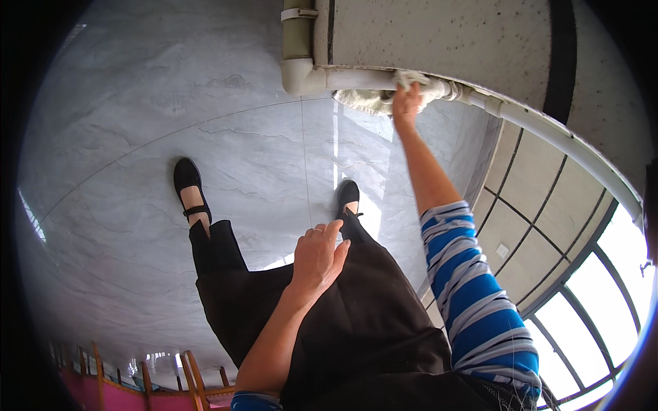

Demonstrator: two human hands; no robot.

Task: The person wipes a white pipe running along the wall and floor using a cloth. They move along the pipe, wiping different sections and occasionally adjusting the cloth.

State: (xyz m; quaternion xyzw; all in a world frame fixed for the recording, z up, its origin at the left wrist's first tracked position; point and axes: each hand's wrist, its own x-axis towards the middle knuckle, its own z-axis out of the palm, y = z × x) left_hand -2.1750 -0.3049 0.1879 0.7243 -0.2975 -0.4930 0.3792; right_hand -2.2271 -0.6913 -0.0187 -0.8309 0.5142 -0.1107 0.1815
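My right hand (407, 103) reaches out to a white plastic pipe (360, 79) that runs along the edge of a pale speckled panel (442, 38). In its fingers is a bunched whitish cloth (413, 78), pressed against the pipe close to a joint. A pale, crumpled piece of cloth (362, 100) shows just below the pipe, beside that hand; whether it is part of the same cloth I cannot tell. My left hand (320, 257) hangs in front of my dark trousers, holding nothing, with its thumb apart from loosely bent fingers. A ring is on one finger.
Grey marbled tiles cover the floor (247, 138), where my black shoes stand apart. An elbow (303, 76) turns the pipe at the panel's corner. To the right are a tiled wall (519, 190) with a socket and a bright window (591, 308). Wooden chairs (190, 380) stand at the lower left.
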